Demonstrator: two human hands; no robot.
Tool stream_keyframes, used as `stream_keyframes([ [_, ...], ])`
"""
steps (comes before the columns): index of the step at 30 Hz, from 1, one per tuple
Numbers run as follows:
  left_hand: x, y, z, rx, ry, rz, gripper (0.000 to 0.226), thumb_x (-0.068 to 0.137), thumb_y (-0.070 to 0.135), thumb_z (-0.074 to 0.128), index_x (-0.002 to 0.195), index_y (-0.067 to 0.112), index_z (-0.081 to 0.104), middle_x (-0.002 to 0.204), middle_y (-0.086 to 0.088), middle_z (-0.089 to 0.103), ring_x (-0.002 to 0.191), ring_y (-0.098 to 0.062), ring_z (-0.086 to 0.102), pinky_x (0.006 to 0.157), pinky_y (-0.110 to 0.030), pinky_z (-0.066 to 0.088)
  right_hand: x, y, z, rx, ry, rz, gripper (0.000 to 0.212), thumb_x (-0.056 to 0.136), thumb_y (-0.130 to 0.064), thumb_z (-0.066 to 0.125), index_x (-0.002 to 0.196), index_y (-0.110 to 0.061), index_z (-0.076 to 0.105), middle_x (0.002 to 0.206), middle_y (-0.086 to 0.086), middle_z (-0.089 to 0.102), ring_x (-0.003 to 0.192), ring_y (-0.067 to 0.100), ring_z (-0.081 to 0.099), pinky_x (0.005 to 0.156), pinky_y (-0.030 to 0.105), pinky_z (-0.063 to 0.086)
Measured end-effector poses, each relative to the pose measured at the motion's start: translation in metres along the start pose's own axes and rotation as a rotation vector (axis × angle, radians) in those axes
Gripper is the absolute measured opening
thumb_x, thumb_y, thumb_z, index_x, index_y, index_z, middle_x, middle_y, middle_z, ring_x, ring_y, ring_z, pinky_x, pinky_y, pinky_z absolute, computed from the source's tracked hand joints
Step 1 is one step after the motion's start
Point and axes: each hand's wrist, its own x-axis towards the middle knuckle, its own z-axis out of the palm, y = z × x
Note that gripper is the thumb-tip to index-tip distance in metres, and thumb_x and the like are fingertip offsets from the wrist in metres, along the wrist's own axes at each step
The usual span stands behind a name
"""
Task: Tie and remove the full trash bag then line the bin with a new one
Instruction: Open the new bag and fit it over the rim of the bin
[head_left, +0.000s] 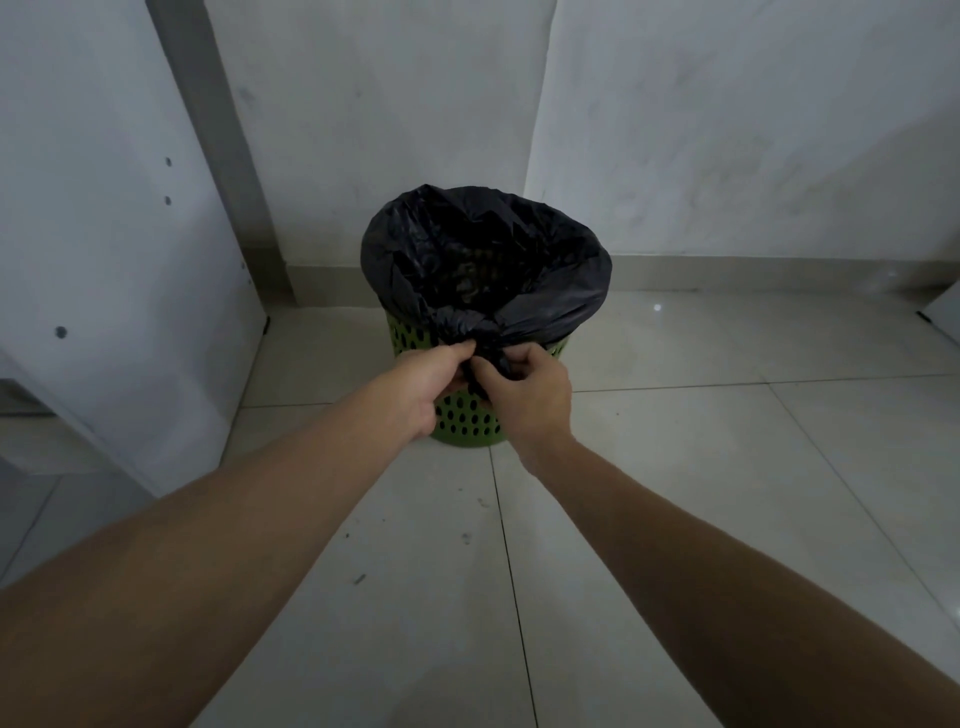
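A green perforated bin (467, 423) stands on the tiled floor near the wall corner. A black trash bag (550, 270) lines it, its edge folded over the rim and its mouth wide. At the near side of the rim the plastic is gathered into a bunch or knot. My left hand (421, 387) pinches that bunch from the left. My right hand (524, 392) grips it from the right, fingers curled around the plastic. The bag's contents are too dark to make out.
A white cabinet panel (104, 260) stands close on the left. White walls (727, 130) meet in a corner behind the bin. Pale floor tiles (675, 467) spread to the right and toward me, with a few small specks of dirt.
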Motion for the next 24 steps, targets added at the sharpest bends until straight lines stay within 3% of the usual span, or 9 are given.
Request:
stream_keyframes([
  [2, -0.005, 0.001, 0.002, 0.008, 0.012, -0.009, 0.038, 0.092, 0.037, 0.065, 0.124, 0.017, 0.065, 0.118, 0.004, 0.068, 0.094, -0.009, 0.06, 0.065, -0.023, 0.031, -0.003, -0.005, 0.0, -0.173, 0.014, -0.179, 0.017, 0.078, -0.015, 0.078, 0.079, -0.013, 0.061, 0.07, -0.007, 0.062, 0.065, 0.009, 0.057, 0.061, 0.016, 0.047],
  [6, -0.008, 0.0, 0.007, 0.028, 0.062, -0.067, 0.035, 0.082, 0.035, 0.07, 0.112, 0.016, 0.07, 0.113, 0.001, 0.07, 0.099, -0.015, 0.063, 0.056, -0.025, 0.033, -0.002, -0.007, 0.003, -0.58, 0.03, -0.554, 0.02, 0.073, 0.001, 0.071, 0.079, -0.011, 0.056, 0.076, 0.004, 0.058, 0.066, 0.024, 0.055, 0.053, 0.034, 0.04],
  [8, -0.01, 0.004, 0.011, -0.046, 0.068, -0.087, 0.018, 0.084, 0.027, 0.059, 0.09, 0.013, 0.068, 0.097, -0.001, 0.069, 0.087, -0.017, 0.063, 0.056, -0.026, 0.036, 0.001, -0.005, 0.002, -0.767, 0.03, -0.755, 0.021, 0.07, 0.003, 0.071, 0.084, -0.009, 0.062, 0.078, 0.007, 0.058, 0.067, 0.028, 0.056, 0.047, 0.034, 0.038],
  [10, -0.012, 0.008, 0.013, -0.103, 0.065, -0.097, 0.017, 0.084, 0.029, 0.053, 0.078, 0.014, 0.06, 0.085, -0.002, 0.061, 0.077, -0.019, 0.058, 0.055, -0.028, 0.036, 0.005, -0.004, -0.002, -0.889, 0.067, -0.939, 0.016, 0.071, -0.003, 0.069, 0.085, -0.009, 0.066, 0.076, 0.008, 0.058, 0.065, 0.028, 0.056, 0.048, 0.035, 0.041],
  [13, -0.013, 0.012, 0.014, -0.081, 0.037, -0.1, 0.037, 0.085, 0.047, 0.062, 0.1, 0.014, 0.067, 0.099, 0.0, 0.066, 0.087, -0.015, 0.062, 0.056, -0.025, 0.037, 0.01, 0.001, -0.009, -0.976, 0.106, -1.118, 0.009, 0.078, -0.007, 0.055, 0.075, -0.01, 0.063, 0.075, 0.008, 0.058, 0.063, 0.027, 0.055, 0.05, 0.036, 0.043],
  [16, -0.007, 0.013, 0.012, -0.069, 0.079, -0.095, 0.055, 0.076, 0.053, 0.075, 0.115, 0.016, 0.067, 0.109, 0.0, 0.069, 0.093, -0.015, 0.065, 0.058, -0.024, 0.041, 0.012, 0.007, -0.017, -0.915, 0.054, -1.082, 0.014, 0.079, -0.005, 0.05, 0.078, -0.007, 0.064, 0.082, 0.01, 0.057, 0.062, 0.024, 0.053, 0.044, 0.034, 0.048],
  [18, -0.003, 0.016, 0.01, -0.091, 0.133, -0.073, 0.053, 0.071, 0.047, 0.077, 0.115, 0.018, 0.069, 0.104, 0.0, 0.072, 0.09, -0.015, 0.068, 0.06, -0.026, 0.042, 0.008, 0.013, -0.023, -0.817, -0.065, -0.981, 0.015, 0.085, -0.007, 0.059, 0.097, -0.005, 0.067, 0.093, 0.01, 0.053, 0.071, 0.021, 0.052, 0.049, 0.03, 0.05],
  [21, 0.0, 0.02, 0.009, -0.126, 0.154, -0.052, 0.04, 0.076, 0.036, 0.074, 0.111, 0.018, 0.068, 0.099, 0.0, 0.074, 0.084, -0.014, 0.07, 0.057, -0.027, 0.041, -0.005, 0.02, -0.025, -0.646, -0.185, -0.781, 0.041, 0.092, -0.018, 0.061, 0.131, -0.007, 0.059, 0.105, 0.008, 0.05, 0.084, 0.017, 0.052, 0.065, 0.024, 0.05],
  [24, 0.001, 0.021, 0.013, -0.159, 0.135, -0.043, 0.037, 0.076, 0.03, 0.074, 0.109, 0.014, 0.067, 0.096, -0.003, 0.075, 0.079, -0.016, 0.071, 0.062, -0.028, 0.053, -0.024, 0.014, -0.011, -0.305, -0.05, -0.454, 0.031, 0.095, -0.02, 0.057, 0.124, -0.012, 0.069, 0.099, 0.003, 0.065, 0.083, 0.01, 0.057, 0.074, 0.019, 0.047],
])
